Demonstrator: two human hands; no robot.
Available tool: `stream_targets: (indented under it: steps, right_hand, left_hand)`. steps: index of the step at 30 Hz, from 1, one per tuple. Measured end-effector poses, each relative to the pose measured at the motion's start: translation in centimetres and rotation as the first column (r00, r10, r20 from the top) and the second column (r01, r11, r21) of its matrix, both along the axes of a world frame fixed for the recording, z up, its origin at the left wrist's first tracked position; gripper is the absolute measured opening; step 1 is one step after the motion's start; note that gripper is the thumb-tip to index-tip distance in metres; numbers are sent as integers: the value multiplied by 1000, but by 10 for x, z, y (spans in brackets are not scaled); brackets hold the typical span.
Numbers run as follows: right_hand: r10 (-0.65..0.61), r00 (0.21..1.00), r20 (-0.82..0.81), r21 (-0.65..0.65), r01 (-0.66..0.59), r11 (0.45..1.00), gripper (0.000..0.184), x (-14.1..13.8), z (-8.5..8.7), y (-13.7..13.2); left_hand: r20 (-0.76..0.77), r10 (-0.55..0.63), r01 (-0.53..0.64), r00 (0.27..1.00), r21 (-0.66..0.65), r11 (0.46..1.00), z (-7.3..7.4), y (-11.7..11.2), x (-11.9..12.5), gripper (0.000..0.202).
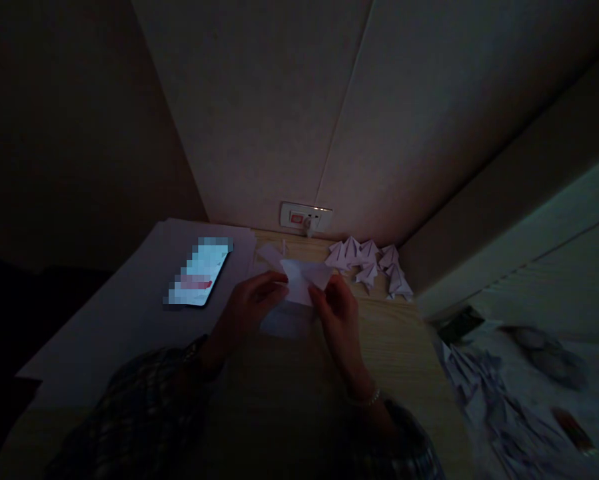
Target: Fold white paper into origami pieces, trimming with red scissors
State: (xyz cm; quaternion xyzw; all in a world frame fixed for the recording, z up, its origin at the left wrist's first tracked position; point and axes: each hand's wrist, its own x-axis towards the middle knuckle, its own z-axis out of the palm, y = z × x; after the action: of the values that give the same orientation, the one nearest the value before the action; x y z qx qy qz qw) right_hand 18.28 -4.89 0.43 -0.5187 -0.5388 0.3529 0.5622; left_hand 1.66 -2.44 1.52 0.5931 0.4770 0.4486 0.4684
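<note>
Between my two hands is a partly folded sheet of white paper (299, 287), its upper corners pointing outward. My left hand (259, 293) grips its left edge with fingers and thumb together. At the right edge, my right hand (336, 300) pinches the paper, fingers curled. A paler piece of paper (284, 325) lies on the table just below the held sheet. Behind my left hand, small paper strips (270, 253) rest on the wood. Several folded paper shapes (366, 257) with pointed ends stand grouped to the right, near the wall.
The wooden table (389, 347) meets a wall with a socket plate (306, 217). On the left, a lit phone (199, 273) lies on large white sheets (124, 300). Below the table's right edge is a heap of folded papers (499, 407) on a pale surface. The room is dark.
</note>
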Motion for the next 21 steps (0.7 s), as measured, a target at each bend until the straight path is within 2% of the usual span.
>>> stream_targets:
  steps: [3, 6, 11, 15, 18, 21]
  right_hand:
    - [25, 992, -121, -41, -30, 999, 9, -1, 3, -1]
    - [40, 973, -225, -58, -54, 997, 9, -1, 5, -1]
    - [34, 976, -215, -38, -43, 998, 9, 3, 8, -1]
    - [68, 991, -113, -30, -71, 997, 9, 3, 10, -1]
    - [72, 987, -143, -41, -79, 996, 9, 2, 9, -1]
    - [60, 983, -171, -45, -68, 997, 9, 3, 7, -1]
  left_hand:
    - [-30, 28, -30, 999, -51, 998, 6, 0, 0, 28]
    - [35, 19, -14, 999, -119, 993, 11, -1, 1, 28]
    - [199, 62, -11, 978, -249, 968, 13, -5, 3, 28]
    - [140, 25, 3, 990, -197, 980, 13, -3, 2, 29]
    - [85, 4, 9, 996, -159, 987, 14, -1, 1, 25]
    - [99, 0, 16, 995, -165, 986, 14, -1, -1, 23]
